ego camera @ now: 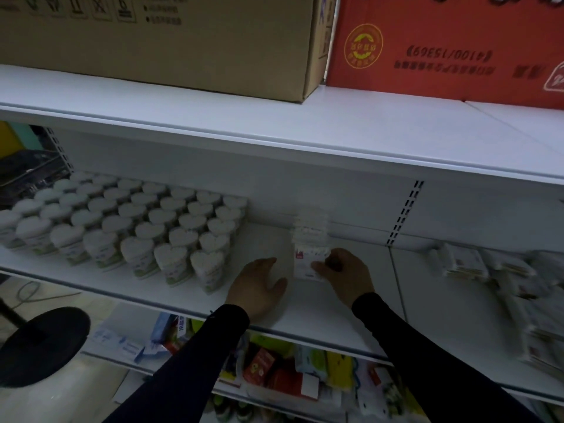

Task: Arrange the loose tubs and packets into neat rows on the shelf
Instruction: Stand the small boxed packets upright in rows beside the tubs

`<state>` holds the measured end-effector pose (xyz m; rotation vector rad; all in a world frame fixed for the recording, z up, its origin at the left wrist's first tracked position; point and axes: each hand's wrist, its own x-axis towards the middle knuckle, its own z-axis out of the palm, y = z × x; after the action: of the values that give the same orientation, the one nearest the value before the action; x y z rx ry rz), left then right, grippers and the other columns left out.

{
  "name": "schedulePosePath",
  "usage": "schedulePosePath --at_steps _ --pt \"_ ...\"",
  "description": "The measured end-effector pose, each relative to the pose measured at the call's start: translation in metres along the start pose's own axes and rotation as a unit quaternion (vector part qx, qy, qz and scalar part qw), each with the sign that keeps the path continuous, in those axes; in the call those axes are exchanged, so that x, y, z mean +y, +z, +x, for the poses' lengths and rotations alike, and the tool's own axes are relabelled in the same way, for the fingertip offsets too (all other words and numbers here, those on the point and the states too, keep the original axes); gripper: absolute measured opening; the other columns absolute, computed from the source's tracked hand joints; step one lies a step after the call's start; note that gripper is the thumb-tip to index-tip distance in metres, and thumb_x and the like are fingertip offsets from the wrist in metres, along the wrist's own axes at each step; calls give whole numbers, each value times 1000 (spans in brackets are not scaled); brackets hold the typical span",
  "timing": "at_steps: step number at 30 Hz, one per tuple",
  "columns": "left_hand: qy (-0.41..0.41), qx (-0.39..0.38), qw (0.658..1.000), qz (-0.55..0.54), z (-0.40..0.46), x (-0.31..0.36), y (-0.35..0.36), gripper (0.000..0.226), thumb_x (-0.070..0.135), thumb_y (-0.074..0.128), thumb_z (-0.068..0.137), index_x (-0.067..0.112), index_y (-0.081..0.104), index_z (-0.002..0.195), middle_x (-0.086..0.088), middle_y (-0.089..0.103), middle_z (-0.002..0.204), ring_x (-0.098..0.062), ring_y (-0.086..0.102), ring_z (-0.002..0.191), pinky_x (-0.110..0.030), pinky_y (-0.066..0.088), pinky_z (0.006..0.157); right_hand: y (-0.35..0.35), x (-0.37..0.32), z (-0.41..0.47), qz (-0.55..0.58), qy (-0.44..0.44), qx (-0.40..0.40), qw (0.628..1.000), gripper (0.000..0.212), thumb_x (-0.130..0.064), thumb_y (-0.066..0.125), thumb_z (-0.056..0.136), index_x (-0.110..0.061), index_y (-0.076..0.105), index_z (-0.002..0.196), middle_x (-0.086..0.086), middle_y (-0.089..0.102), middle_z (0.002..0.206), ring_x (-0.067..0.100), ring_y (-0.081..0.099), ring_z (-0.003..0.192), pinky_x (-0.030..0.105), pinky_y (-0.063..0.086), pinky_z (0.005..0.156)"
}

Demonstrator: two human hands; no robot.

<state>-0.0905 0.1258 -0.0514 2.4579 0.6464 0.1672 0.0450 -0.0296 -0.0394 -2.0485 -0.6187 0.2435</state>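
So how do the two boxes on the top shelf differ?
The brown box is plain cardboard with black print; the red box has a yellow round seal. The brown box sits on the left and reaches nearer the shelf's front edge; the red box sits on the right, further back. Both are cardboard.

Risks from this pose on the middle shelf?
1. The right hand pinches only the front packet; the short row behind it could topple if nudged.
2. The left hand rests close to the heart-lidded tubs at the shelf's front edge; a sideways bump might knock one off.
3. The loose pile of packets on the right looks prone to sliding.
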Motion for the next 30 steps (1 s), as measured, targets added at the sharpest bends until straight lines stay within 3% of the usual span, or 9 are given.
schedulePosePath --at_steps 2,5,8,13,18,21,26,30 --pt "17 -18 994 106 0 -11 5 76 61 41 95 17 23 154 -4 20 160 -19 18 147 -28 14 117 5 2 3 -8 -1 10 1000 36 -30 74 82 -15 44 69 -5 43 63 8 42 59 8 33 54" --pt "26 -31 985 167 0 -23 14 92 75 34 88 15 15 156 -4 8 163 -19 5 150 -30 3 119 12 4 8 -11 9 9 1000 33 -27 75 82 -7 50 74 -3 46 64 6 43 59 7 35 53" --pt "33 -31 983 180 1 -26 18 97 79 31 86 14 13 156 -4 4 164 -19 2 150 -32 1 119 17 6 13 -11 18 12 1000 35 -27 75 81 0 53 76 2 52 68 11 46 63 8 36 53" --pt "41 -30 982 180 2 -30 19 98 80 29 84 15 12 156 -5 4 164 -19 2 150 -32 1 121 20 10 16 -26 27 28 999 35 -30 74 81 -3 53 76 2 52 68 12 47 63 9 36 53" --pt "42 -19 982 186 2 -29 20 110 86 13 72 14 14 156 -5 7 164 -19 4 150 -32 1 120 21 9 14 -53 39 31 997 31 -35 72 82 -8 57 83 0 56 75 13 51 70 4 36 53" --pt "36 -18 982 186 2 -28 19 107 84 18 75 15 14 156 -4 6 164 -18 3 150 -32 2 121 21 9 14 -58 44 30 997 30 -37 73 81 -14 54 81 -6 55 73 13 52 73 6 35 54" --pt "32 -17 983 178 1 -27 18 113 88 12 68 15 16 155 -4 8 163 -19 5 150 -33 4 121 13 8 8 -35 50 18 998 37 -44 76 77 -18 60 98 -5 63 91 11 60 82 19 43 72" --pt "32 -29 987 158 2 -25 15 102 81 26 79 15 16 155 -3 8 163 -17 5 150 -30 4 120 -7 9 1 -33 25 38 998 39 -49 72 78 -21 60 102 -4 63 100 9 59 86 20 46 78"
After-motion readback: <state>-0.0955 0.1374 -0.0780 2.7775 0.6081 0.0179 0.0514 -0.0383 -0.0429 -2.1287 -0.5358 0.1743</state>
